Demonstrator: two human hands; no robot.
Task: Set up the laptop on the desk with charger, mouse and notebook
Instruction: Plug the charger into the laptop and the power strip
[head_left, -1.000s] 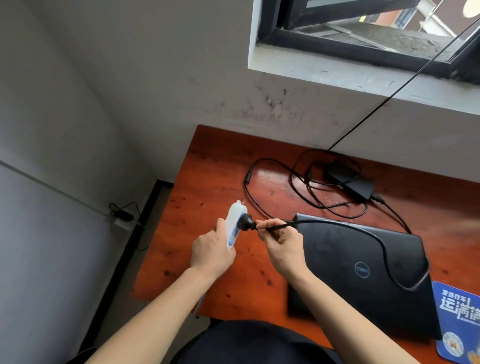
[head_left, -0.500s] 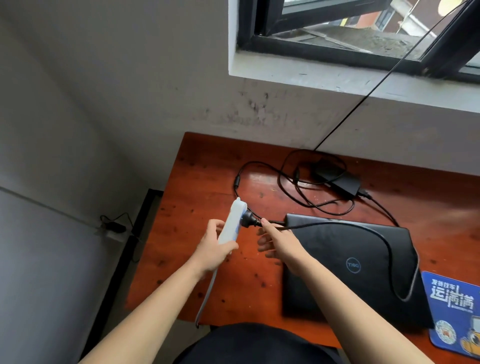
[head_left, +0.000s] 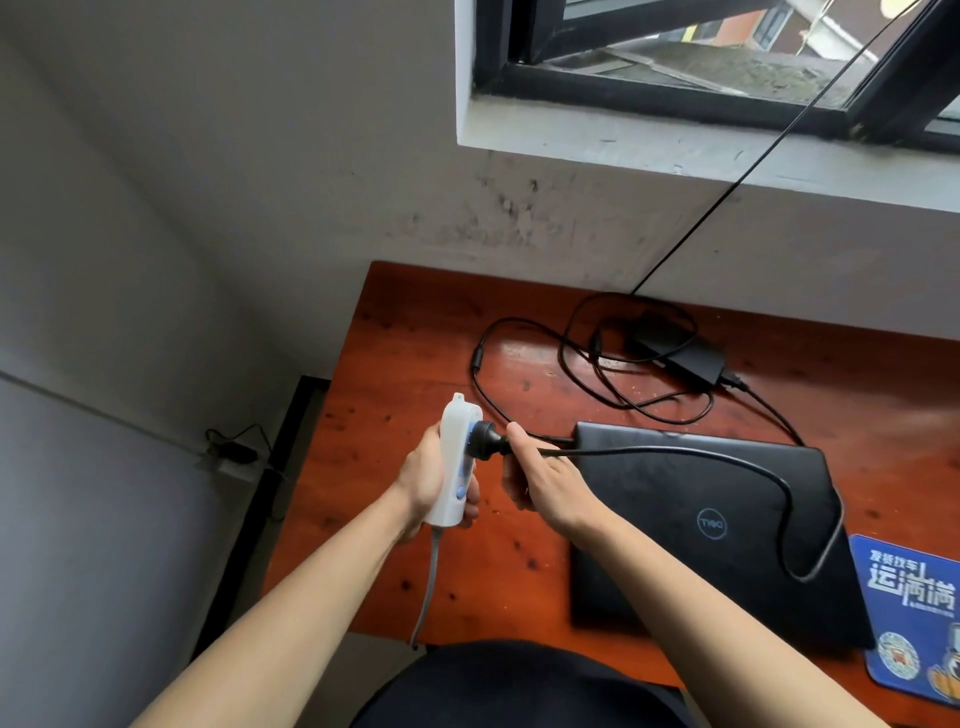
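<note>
A closed black laptop (head_left: 727, 525) lies on the red-brown wooden desk (head_left: 415, 332). The black charger brick (head_left: 680, 353) rests behind it among loops of its thin cable. My left hand (head_left: 428, 475) grips a white power strip (head_left: 457, 457) held upright above the desk's left part. The charger's black plug (head_left: 485, 441) sits in the strip's socket. My right hand (head_left: 540, 480) is closed around the thick black cord (head_left: 753, 462) just behind the plug; the cord arcs across the laptop lid.
A blue printed mouse pad (head_left: 914, 618) lies at the desk's right front corner. The strip's grey cord (head_left: 428, 582) hangs off the front edge. A window with a sill (head_left: 675, 150) is above, and a thin black wire (head_left: 727, 192) runs down the wall. Floor and a small adapter (head_left: 234, 452) lie left.
My right hand, which had opened off the cord half a second ago, has closed on it again behind the plug. The strip has turned more upright in my left hand.
</note>
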